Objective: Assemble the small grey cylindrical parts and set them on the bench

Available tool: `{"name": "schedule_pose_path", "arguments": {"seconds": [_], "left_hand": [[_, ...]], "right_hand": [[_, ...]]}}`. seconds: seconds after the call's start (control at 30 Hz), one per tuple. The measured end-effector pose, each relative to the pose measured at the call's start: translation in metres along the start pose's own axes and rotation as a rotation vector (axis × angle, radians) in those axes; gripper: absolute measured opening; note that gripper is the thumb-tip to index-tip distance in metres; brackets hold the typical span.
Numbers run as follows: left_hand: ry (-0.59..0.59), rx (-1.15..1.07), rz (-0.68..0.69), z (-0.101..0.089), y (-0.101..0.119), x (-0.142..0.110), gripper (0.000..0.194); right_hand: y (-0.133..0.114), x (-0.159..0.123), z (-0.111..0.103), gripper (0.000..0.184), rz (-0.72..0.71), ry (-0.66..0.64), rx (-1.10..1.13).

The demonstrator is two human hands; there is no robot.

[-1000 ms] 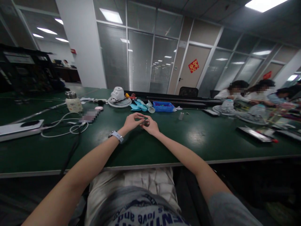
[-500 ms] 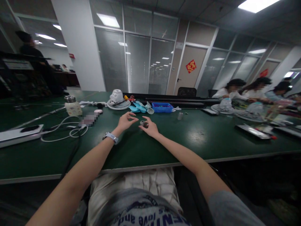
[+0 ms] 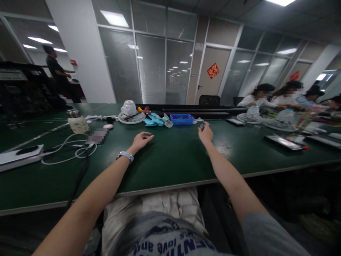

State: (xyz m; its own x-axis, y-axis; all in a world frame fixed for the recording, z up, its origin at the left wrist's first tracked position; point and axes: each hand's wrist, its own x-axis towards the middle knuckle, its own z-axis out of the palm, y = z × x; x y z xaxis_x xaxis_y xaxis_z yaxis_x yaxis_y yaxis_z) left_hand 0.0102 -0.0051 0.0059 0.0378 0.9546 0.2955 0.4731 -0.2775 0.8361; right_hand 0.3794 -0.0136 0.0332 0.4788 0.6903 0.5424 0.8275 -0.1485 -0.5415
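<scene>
My left hand rests on the green table, palm down, fingers loosely apart and holding nothing. A watch with a pale strap sits on that wrist. My right hand is stretched out farther and to the right, seen from the back with its fingers curled. Its fingertips meet a small grey cylindrical part on the table. Whether the fingers grip that part is hidden by the hand itself.
At the back stand a white desk fan, light blue fan blades and a blue tray. A bottle, a white cable and a power strip lie left. People sit far right; one stands back left.
My hands were together around a small part at the table's middle. They have parted: the right hand has reached out to the far right, and the left has dropped flat onto the table.
</scene>
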Motion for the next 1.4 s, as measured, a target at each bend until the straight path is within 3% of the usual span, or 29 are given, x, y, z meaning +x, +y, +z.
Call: {"name": "schedule_pose_path", "arguments": {"seconds": [0.1,0.17,0.3,0.37,0.43,0.5,0.57,0.63,0.7,0.8,0.97,1.07,1.17,1.3,1.4], "left_hand": [[0.075,-0.048,-0.039,0.0,-0.005,0.004,0.043],[0.09,-0.074,-0.053,0.0,-0.007,0.007,0.04],[0.104,-0.086,-0.075,0.001,-0.008,0.009,0.033],[0.125,-0.088,-0.091,0.001,-0.006,0.009,0.03],[0.167,-0.087,-0.108,0.001,-0.003,0.008,0.027],[0.218,-0.08,-0.13,0.0,-0.001,0.007,0.025],[0.261,-0.074,-0.156,-0.001,0.0,0.006,0.024],[0.282,-0.062,-0.172,-0.003,0.001,0.005,0.024],[0.275,-0.038,-0.176,-0.004,0.001,0.004,0.023],[0.242,0.002,-0.162,-0.003,0.0,0.004,0.023],[0.221,0.06,-0.151,-0.002,-0.003,0.005,0.024],[0.212,0.049,-0.154,-0.002,-0.003,0.005,0.024],[0.204,0.063,-0.165,-0.002,-0.003,0.006,0.025],[0.199,0.107,-0.15,-0.003,-0.002,0.006,0.024],[0.188,0.121,-0.161,-0.003,0.002,0.003,0.025]], "right_hand": [[0.036,0.014,-0.006,0.046,0.185,0.026,-0.086],[0.045,0.015,-0.005,0.043,0.245,0.022,-0.098],[0.039,0.011,-0.003,0.049,0.288,0.006,-0.105],[0.027,0.008,-0.006,0.059,0.253,0.089,-0.133],[0.007,0.001,-0.008,0.063,0.118,0.196,-0.127],[-0.021,-0.013,-0.005,0.058,-0.126,0.178,-0.051],[-0.053,-0.036,0.005,0.046,-0.421,-0.011,0.072],[-0.084,-0.063,0.022,0.038,-0.694,-0.292,0.205],[-0.109,-0.087,0.041,0.037,-0.854,-0.51,0.283],[-0.133,-0.109,0.063,0.035,-0.904,-0.643,0.321],[-0.144,-0.114,0.069,0.023,-0.827,-0.624,0.301],[-0.131,-0.097,0.051,0.026,-0.843,-0.541,0.282],[-0.094,-0.06,0.019,0.026,-0.744,-0.342,0.192],[-0.02,-0.001,-0.024,0.027,-0.347,-0.016,0.036],[0.027,0.025,-0.039,0.026,-0.134,0.064,-0.036]]}}
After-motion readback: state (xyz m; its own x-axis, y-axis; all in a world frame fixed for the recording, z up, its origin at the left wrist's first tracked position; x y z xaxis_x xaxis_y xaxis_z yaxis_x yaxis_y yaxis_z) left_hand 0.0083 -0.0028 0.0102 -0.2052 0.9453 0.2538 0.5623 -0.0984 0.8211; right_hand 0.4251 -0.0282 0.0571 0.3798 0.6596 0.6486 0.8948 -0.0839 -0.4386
